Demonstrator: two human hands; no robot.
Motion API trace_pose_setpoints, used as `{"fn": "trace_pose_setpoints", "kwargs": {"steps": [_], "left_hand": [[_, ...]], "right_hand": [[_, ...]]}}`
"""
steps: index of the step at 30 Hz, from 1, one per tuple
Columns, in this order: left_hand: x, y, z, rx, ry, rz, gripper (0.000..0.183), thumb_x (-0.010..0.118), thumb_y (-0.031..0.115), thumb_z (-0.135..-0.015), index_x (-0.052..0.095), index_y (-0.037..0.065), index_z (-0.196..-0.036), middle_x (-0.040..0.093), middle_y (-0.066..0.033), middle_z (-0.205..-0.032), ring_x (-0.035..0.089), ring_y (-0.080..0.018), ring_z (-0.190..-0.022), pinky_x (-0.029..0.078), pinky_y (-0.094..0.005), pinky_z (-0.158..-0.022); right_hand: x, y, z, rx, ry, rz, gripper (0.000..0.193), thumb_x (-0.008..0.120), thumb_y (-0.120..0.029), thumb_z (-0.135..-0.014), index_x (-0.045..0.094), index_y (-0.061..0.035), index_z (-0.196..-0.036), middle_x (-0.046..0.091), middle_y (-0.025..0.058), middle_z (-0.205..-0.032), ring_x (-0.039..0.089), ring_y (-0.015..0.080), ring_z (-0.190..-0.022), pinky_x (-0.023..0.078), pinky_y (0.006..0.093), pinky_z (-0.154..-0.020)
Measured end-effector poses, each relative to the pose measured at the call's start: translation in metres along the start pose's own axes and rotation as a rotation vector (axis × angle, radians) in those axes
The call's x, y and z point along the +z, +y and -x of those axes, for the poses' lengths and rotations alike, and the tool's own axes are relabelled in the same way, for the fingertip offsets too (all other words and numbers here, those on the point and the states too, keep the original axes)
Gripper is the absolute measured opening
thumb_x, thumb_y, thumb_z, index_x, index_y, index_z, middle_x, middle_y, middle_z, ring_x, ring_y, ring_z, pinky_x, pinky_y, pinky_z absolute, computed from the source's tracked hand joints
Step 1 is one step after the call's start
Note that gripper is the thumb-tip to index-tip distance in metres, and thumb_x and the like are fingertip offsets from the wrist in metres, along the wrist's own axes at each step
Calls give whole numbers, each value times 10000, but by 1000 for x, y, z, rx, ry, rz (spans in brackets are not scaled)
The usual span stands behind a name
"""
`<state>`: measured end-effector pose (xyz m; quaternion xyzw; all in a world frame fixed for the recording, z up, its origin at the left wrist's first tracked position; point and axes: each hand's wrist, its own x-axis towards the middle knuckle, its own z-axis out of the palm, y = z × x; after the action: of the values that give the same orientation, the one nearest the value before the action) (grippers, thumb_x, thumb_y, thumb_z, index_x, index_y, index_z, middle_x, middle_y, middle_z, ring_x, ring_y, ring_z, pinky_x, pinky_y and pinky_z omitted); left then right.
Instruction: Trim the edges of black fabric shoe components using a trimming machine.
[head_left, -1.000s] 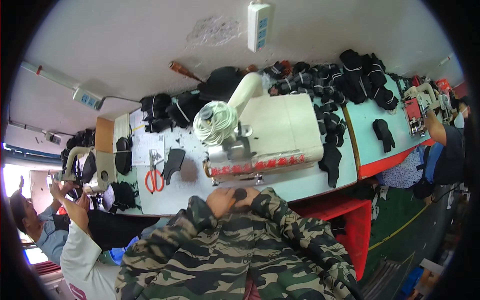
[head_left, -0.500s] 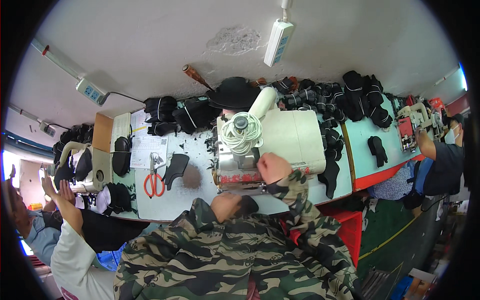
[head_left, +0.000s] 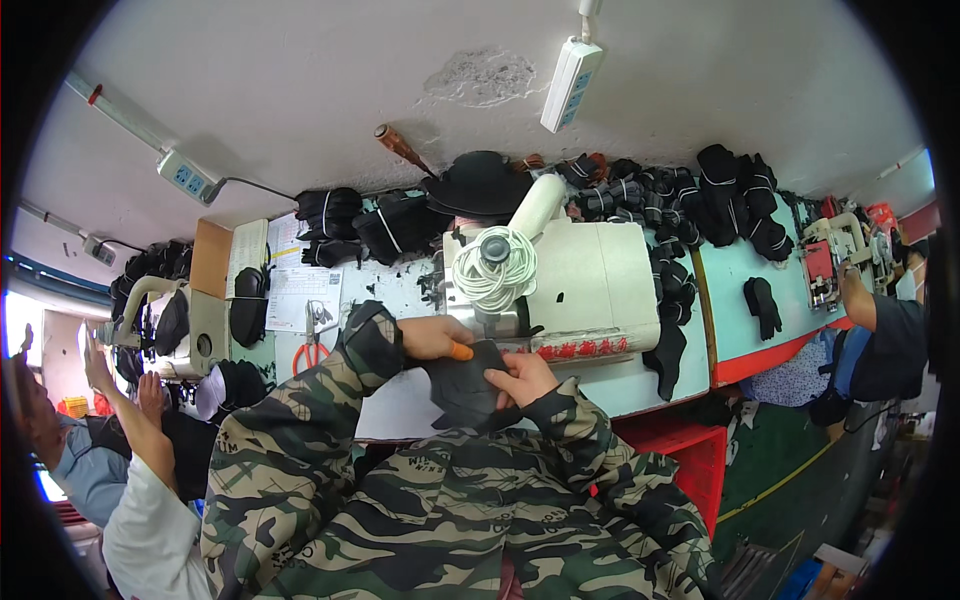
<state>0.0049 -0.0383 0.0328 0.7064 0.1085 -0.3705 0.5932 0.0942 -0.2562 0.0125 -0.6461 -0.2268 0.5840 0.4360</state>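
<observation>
My left hand (head_left: 428, 338) and my right hand (head_left: 526, 379) are together at the near side of a white sewing machine (head_left: 590, 275). Between them is a black cloth piece (head_left: 462, 385), its upper edge pinched by the left fingers. An orange cover sits on one left finger. My right thumb and fingers close on the cloth's right side. The machine carries a coil of pale cord (head_left: 494, 280) around a dark knob. Left of my hands, orange-handled scissors (head_left: 310, 350) lie on the table, partly behind my left sleeve.
Bundled black pieces (head_left: 395, 225) line the wall side. A stack of dark pieces (head_left: 672, 285) lies right of the machine. A red bin (head_left: 690, 465) stands below the table at right. Co-workers sit at machines on both sides; one sleeve (head_left: 155, 525) is close at left.
My left hand has moved up and forward over the table, and my right hand has come down from the machine to the cloth. The black piece beside the scissors no longer shows there.
</observation>
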Motion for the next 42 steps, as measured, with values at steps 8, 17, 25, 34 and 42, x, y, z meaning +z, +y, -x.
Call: {"fn": "trace_pose_setpoints", "kwargs": {"steps": [8,17,25,34,42], "left_hand": [[-31,-15,-21,-18,193,-447,319,568,298,-844,680,18,-949,672,-162,-877,627,-265,-793,481,-362,-753],[-27,-3,-44,478,335,-428,351,614,255,-799,628,36,-1073,638,-166,-1061,593,-290,-973,454,-361,-866],[-41,-40,-21,149,212,-276,246,635,245,-829,684,6,-857,660,-83,-755,592,-154,-741,451,-306,-706],[-30,-6,-28,466,256,-257,328,622,199,-821,611,11,-1090,653,-126,-998,593,-222,-909,460,-336,-827],[-43,-58,-31,209,243,-210,230,645,239,-831,680,12,-815,620,-32,-667,556,-117,-651,454,-287,-632]], "right_hand": [[-39,-24,-11,-379,243,522,237,641,-272,-790,648,-50,-870,675,101,-723,656,282,-674,506,348,-617],[-69,-49,-25,-372,268,973,246,667,-218,-691,648,-98,-905,655,91,-886,615,308,-868,480,421,-737],[-98,-74,6,-756,738,1228,195,661,-136,-703,651,-74,-888,593,80,-833,576,291,-796,473,382,-684],[-60,-45,-16,-526,329,958,295,656,-129,-719,615,-72,-1005,609,120,-876,575,313,-844,476,407,-727],[-98,-65,9,-787,704,1063,202,682,-126,-706,649,-83,-900,602,72,-807,572,280,-745,451,383,-657]]}}
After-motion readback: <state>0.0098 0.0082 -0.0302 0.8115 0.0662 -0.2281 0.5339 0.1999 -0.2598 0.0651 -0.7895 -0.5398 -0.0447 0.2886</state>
